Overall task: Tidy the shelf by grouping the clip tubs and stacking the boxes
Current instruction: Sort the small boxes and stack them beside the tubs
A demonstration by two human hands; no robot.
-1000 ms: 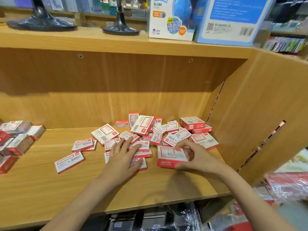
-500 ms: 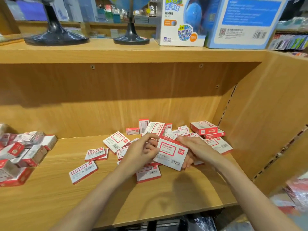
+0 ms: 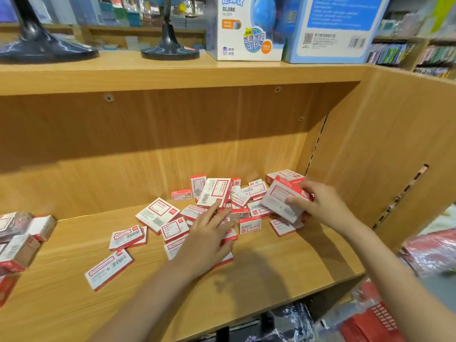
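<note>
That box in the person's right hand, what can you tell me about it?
The box is flat and rectangular, white on its broad face with a red-framed label and red edges; it looks like thin card. Its print is too blurred to read. The right hand grips it, thumb on the face and fingers behind, holding it tilted and lifted above the loose boxes scattered near the shelf's right end. Whether it touches those below cannot be told.

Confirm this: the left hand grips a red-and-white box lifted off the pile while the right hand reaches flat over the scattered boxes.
The hands are swapped. In the head view the right hand grips the lifted red-and-white box, while the left hand reaches flat over the scattered boxes on the wooden shelf.
</note>
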